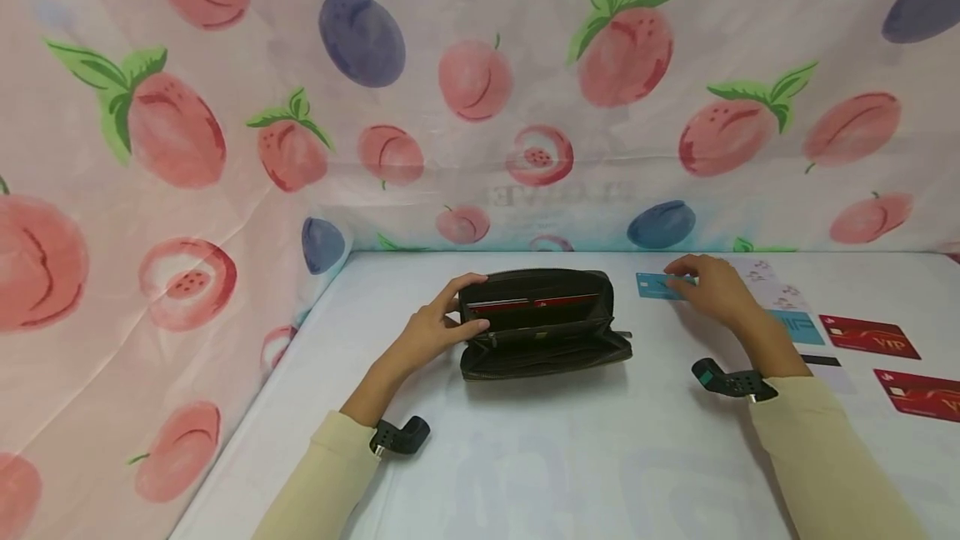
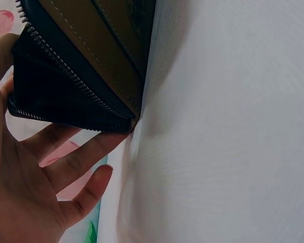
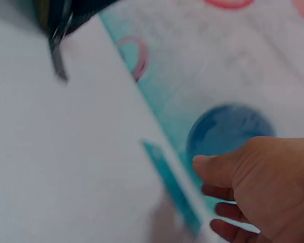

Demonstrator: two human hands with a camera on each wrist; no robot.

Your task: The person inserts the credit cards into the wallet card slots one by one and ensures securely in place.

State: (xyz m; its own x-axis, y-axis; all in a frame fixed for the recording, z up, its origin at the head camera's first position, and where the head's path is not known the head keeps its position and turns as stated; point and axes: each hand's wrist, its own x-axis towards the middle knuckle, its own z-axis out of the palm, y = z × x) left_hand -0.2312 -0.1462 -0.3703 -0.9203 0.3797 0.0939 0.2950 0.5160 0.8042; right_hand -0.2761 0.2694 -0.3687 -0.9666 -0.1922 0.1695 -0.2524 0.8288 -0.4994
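Observation:
A dark zip-around wallet [image 1: 546, 332] stands spread wide on the white tabletop, with red and white card edges [image 1: 566, 302] showing in its rear compartment. My left hand [image 1: 435, 332] grips its left end, thumb at the front and fingers behind. In the left wrist view, fingers of that hand [image 2: 25, 177] lie along the wallet's zipped end [image 2: 71, 86]. To the wallet's right, my right hand [image 1: 712, 286] pinches a blue card [image 1: 654, 286] by its right end. The right wrist view shows this card [image 3: 172, 185] blurred, close to the fingertips of the right hand [image 3: 263, 187].
Two red VIP cards [image 1: 870, 336] lie at the right, one nearer the front. Beside them are a light blue card [image 1: 797, 327], a pale floral card [image 1: 787, 297] and a card with a black stripe [image 1: 821, 361]. A fruit-print cloth [image 1: 465, 198] hangs behind the table.

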